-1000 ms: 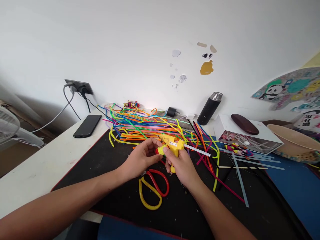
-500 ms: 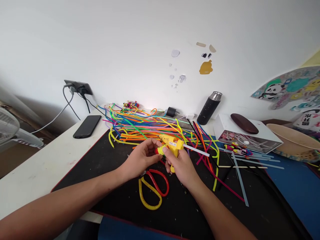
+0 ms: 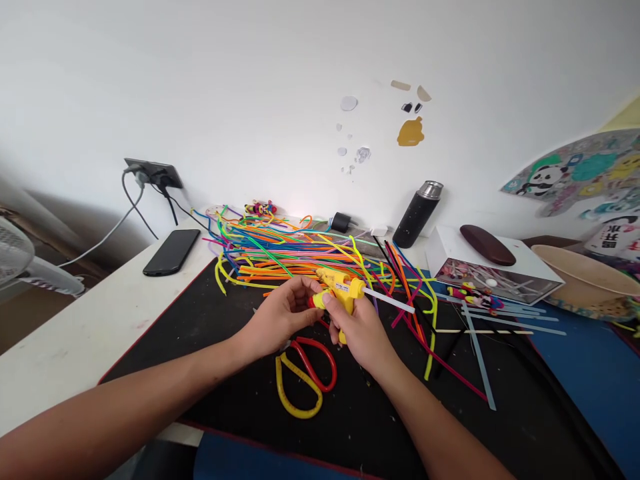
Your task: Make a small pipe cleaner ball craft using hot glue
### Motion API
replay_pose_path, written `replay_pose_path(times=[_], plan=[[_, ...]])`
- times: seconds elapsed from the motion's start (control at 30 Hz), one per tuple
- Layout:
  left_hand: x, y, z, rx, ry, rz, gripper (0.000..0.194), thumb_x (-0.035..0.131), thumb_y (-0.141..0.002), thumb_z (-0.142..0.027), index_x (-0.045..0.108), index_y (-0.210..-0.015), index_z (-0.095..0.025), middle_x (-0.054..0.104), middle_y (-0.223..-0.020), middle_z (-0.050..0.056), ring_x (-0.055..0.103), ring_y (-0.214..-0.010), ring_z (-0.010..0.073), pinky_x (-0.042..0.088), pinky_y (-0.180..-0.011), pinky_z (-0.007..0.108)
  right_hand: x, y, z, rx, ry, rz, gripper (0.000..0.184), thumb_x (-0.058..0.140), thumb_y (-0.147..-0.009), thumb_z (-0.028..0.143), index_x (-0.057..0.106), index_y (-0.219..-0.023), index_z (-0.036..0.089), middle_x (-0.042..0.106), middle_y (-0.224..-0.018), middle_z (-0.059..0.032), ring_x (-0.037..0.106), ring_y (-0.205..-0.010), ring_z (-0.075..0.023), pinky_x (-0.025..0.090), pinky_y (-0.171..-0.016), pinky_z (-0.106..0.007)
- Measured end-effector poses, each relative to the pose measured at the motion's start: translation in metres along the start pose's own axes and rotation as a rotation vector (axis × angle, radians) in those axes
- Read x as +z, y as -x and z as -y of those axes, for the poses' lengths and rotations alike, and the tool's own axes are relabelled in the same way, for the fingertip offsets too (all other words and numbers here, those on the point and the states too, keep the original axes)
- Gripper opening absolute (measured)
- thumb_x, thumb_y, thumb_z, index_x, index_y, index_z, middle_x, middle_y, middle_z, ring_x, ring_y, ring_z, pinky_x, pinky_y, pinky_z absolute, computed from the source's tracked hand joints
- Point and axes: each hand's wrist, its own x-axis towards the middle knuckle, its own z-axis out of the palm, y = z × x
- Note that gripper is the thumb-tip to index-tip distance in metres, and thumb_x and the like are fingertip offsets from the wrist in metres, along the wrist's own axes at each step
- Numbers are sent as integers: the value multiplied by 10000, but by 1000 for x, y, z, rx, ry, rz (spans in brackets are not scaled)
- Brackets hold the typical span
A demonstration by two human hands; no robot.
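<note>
Near the middle of the black mat, my right hand (image 3: 357, 327) is wrapped round a yellow hot glue gun (image 3: 334, 280) with a pale glue stick (image 3: 389, 300) jutting from its back end. My left hand (image 3: 285, 313) pinches a small yellow and red fuzzy piece (image 3: 318, 300), apparently of pipe cleaner; the fingers partly cover it. My right thumb rests against that piece. Just below the hands lie scissors (image 3: 299, 400) with one yellow and one red handle loop, their blades mostly hidden under my left hand.
Behind the hands spreads a pile of colourful pipe cleaners (image 3: 280, 250). A black phone (image 3: 173, 252) lies on the left. A black flask (image 3: 417, 215) stands by the wall, with a white box (image 3: 445, 243) and a basket (image 3: 585, 267) to its right. Pale glue sticks (image 3: 480, 360) lie on the right.
Both hands keep their hold on the glue gun and the small piece. The whole view has shifted slightly; otherwise little differs.
</note>
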Motion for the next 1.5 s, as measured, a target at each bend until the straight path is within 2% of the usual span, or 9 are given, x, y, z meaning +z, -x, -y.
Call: replay_pose_path(times=[0.43, 1.5], plan=[[0, 1, 0, -1, 11, 7, 337, 879, -796, -261, 621, -1000, -189, 701, -971, 22, 670, -905, 171, 517, -845, 314, -1, 1, 3, 4, 57, -13, 416, 647, -948, 618, 606, -917, 205, 508, -518, 73, 497, -425, -113, 392, -436, -225], [-1, 0, 5, -16, 1, 3, 336, 850, -809, -263, 602, -1020, -180, 680, -975, 21, 646, -899, 162, 511, -850, 323, 0, 2, 5, 18, 127, -17, 412, 614, -956, 618, 602, -902, 210, 516, -539, 60, 516, -450, -131, 403, -462, -255]])
